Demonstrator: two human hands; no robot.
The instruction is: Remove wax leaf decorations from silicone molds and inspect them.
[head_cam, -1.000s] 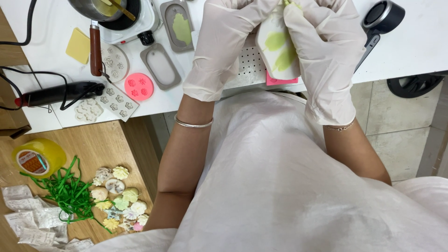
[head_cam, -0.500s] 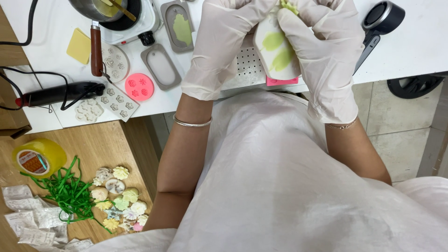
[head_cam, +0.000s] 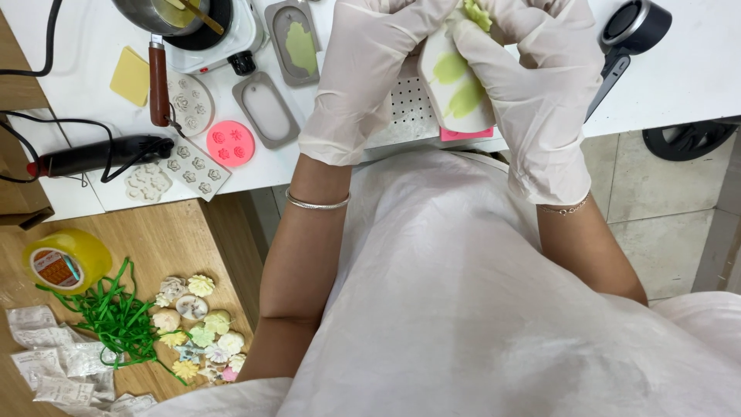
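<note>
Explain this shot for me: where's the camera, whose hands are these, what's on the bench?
There is no machine here. A person wears one camera on the head, and it looks straight down over their lap at their own two gloved hands.

The left hand and the right hand together grip a pale mould with green leaf-shaped patches. A small green piece sits at its top edge, between the fingertips.

On the white table lie a pot on a small hotplate, two grey oblong moulds, a pink round mould, clear flower moulds, a yellow slab and a black corded tool.

On the lower wooden surface are a yellow tape roll, green strands, small pastel flower shapes and clear packets.
</note>
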